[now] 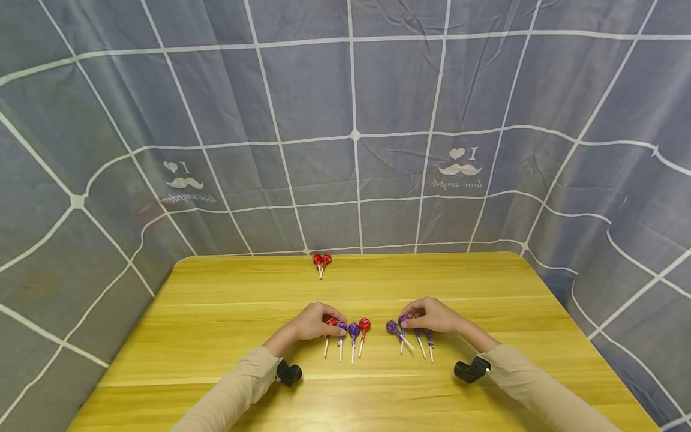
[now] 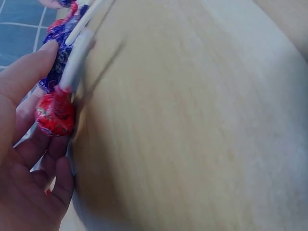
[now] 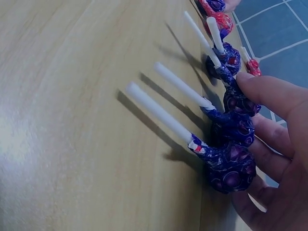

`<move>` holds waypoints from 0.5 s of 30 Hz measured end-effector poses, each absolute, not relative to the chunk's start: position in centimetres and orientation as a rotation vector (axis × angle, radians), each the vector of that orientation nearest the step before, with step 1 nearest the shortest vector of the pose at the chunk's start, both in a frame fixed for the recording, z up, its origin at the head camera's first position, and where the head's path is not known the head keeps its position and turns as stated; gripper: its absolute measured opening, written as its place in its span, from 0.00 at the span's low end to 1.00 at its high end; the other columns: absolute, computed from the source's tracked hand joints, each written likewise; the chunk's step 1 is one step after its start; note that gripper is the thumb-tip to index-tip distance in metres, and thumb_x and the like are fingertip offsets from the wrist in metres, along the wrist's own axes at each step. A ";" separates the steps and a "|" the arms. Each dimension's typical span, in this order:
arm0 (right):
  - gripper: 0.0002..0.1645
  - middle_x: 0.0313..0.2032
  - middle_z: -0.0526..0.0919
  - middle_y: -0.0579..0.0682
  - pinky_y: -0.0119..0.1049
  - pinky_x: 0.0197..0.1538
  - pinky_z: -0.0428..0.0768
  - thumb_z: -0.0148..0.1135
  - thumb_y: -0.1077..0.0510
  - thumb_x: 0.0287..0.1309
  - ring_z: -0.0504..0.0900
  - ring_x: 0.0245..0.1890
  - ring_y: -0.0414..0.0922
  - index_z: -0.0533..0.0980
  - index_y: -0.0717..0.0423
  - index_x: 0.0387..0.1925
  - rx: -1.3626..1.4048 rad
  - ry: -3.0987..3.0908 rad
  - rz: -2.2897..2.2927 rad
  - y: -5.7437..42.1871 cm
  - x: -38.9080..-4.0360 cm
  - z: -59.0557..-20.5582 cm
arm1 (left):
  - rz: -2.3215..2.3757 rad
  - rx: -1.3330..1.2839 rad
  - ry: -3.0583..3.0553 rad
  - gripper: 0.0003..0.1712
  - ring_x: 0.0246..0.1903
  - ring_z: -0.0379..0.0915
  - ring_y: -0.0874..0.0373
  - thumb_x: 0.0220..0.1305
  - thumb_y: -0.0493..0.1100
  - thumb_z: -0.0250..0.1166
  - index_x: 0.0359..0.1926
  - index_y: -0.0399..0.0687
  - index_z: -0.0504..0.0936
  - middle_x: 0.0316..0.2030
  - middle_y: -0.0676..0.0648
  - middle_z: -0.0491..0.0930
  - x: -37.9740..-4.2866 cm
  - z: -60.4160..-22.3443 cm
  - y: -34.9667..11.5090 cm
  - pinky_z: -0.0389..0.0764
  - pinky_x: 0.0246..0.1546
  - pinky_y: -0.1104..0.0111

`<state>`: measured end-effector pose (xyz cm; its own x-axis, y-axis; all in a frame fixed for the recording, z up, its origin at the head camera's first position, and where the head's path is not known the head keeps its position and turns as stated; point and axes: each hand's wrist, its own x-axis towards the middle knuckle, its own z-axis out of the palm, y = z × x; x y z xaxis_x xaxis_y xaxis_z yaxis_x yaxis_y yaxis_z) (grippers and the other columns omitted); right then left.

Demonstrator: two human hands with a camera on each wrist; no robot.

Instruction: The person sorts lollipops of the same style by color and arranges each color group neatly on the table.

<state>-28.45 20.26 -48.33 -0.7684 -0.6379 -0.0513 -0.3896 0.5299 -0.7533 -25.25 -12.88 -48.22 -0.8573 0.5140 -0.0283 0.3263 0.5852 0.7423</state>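
Observation:
My left hand [image 1: 311, 321] pinches the head of a purple-wrapped lollipop [image 2: 57, 62], thumb in front and fingers behind. A red lollipop [image 2: 54, 115] sits right beside it, against those fingers. To their right lie another purple lollipop [image 1: 353, 330] and a red lollipop [image 1: 364, 324], sticks toward me. My right hand [image 1: 436, 316] pinches a purple lollipop [image 3: 237, 102] between thumb and fingers. Its stick crosses another purple lollipop [image 1: 391, 327] on its left in the head view. Two more purple lollipops [image 3: 231, 168] lie by the right fingers, partly covered from above.
Two red lollipops [image 1: 322, 260] with crossed sticks lie at the far edge of the wooden table [image 1: 243, 312]. Behind and on both sides hangs a grey curtain [image 1: 313, 174] with white lines. A black wrist camera [image 1: 288, 373] is strapped at the left sleeve, another wrist camera [image 1: 471, 369] at the right.

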 end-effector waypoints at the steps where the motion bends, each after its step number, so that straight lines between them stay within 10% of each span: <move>1: 0.15 0.33 0.85 0.50 0.27 0.33 0.74 0.64 0.53 0.60 0.75 0.28 0.34 0.82 0.60 0.43 -0.848 2.456 -1.088 20.3 -28.5 -48.3 | 1.144 0.696 2.573 0.15 0.41 0.76 0.59 0.58 0.45 0.69 0.44 0.42 0.86 0.45 0.44 0.85 -25.2 -48.2 -12.9 0.74 0.40 0.72; 15: 0.16 0.36 0.86 0.48 0.29 0.36 0.77 0.66 0.50 0.58 0.79 0.32 0.35 0.82 0.56 0.43 -0.810 2.510 -1.118 20.9 -29.1 -47.8 | 1.274 0.649 2.574 0.15 0.38 0.77 0.62 0.59 0.47 0.69 0.45 0.43 0.85 0.41 0.46 0.86 -25.2 -48.5 -13.1 0.76 0.37 0.74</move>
